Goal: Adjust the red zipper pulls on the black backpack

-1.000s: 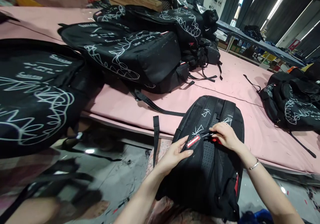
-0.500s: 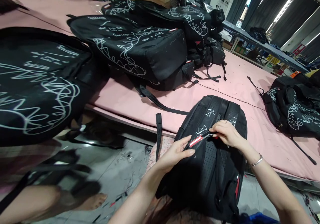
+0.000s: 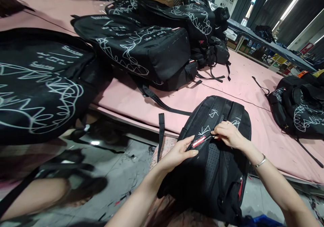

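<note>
Fingers of the right hand (image 3: pixel 226 134) are kept pinched on a tool (image 3: pixel 210 136), the label (image 3: pixel 199 141) still held by the left hand (image 3: pixel 181 151); work there continues.

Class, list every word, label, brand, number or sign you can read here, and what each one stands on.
"What": white script on the black fabric backpack at upper centre; the words following it are too blurred to settle.
Too blurred: the lettering on the small red rectangular label by the left hand.
Too small or blurred: other white script there and on the large black backpack at far left.
No number is legible.
</note>
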`<state>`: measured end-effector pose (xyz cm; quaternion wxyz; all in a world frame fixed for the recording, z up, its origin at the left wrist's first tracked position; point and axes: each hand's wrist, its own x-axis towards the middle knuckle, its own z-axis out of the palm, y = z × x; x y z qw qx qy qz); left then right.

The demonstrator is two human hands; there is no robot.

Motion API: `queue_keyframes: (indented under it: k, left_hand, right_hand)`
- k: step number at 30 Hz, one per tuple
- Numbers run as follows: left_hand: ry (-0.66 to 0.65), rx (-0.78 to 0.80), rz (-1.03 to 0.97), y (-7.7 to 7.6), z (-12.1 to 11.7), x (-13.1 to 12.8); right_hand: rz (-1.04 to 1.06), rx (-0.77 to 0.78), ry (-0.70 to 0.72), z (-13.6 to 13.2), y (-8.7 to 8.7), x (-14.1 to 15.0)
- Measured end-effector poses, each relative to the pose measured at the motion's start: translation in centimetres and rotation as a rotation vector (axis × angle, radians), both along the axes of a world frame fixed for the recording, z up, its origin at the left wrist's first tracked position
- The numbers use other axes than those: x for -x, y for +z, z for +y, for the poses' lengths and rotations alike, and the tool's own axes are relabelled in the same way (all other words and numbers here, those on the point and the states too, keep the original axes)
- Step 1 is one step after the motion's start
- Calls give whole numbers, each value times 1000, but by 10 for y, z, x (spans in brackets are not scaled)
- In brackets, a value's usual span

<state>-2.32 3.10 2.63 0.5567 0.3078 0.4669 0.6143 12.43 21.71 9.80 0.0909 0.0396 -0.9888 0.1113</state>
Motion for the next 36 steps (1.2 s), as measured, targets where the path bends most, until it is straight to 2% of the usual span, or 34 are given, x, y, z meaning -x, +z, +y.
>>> queue_keyframes:
  k: [4, 10, 17, 21, 25, 31, 36]
  left_hand:
    - [37, 37, 46, -2, 1, -1]
    - [15, -19, 101, 4, 4, -1]
    - [119, 68, 200, 4, 5, -5]
    - [116, 48, 233, 8, 6, -9]
    - [106, -18, 205, 15, 4, -11]
    - [108, -2, 96, 21, -1, -12]
    - [101, -22, 114, 30, 3, -20]
  right_hand:
    - [-39, -31, 22, -4, 4, 4]
    - [-53, -39, 58, -13, 5, 10]
    - [-53, -105, 84, -25, 4, 16]
    - [-5, -119, 60, -31, 2, 14]
    - [62, -105, -42, -39, -2, 2]
    - [133, -39, -257, -54, -10, -25]
    - [163, -46, -368, -75, -15, -39]
